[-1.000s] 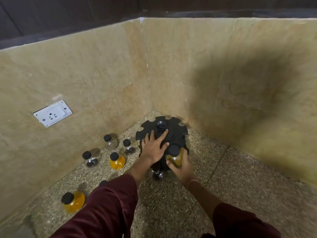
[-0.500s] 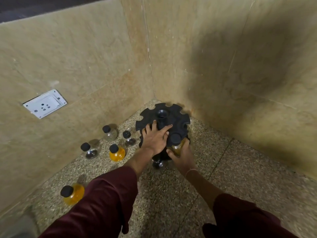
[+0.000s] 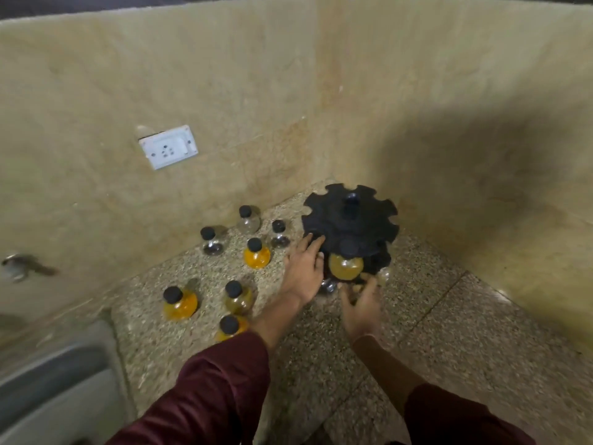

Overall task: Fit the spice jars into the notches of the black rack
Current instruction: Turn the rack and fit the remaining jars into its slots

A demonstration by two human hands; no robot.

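Note:
The black round rack (image 3: 351, 224) with notched rim stands in the counter's corner. A yellow-filled spice jar (image 3: 346, 266) with a black cap hangs in its front notch. My left hand (image 3: 303, 269) rests open at the rack's left edge, fingertips touching the rim. My right hand (image 3: 361, 308) is just below the hung jar, fingers apart, holding nothing. Several loose black-capped jars stand on the counter to the left: a yellow one (image 3: 256, 254), another yellow one (image 3: 179, 304), a clear one (image 3: 248, 220) and others.
Beige stone walls meet right behind the rack. A white wall socket (image 3: 168, 147) sits on the left wall. A steel sink (image 3: 54, 390) lies at the lower left, a tap (image 3: 22, 266) above it. The speckled counter (image 3: 449, 332) spreads to the right.
My right hand has let go of the yellow jar, which now hangs in the rack's front notch, and drawn back. My left hand slid off the rack's top to its left edge. The view swung left.

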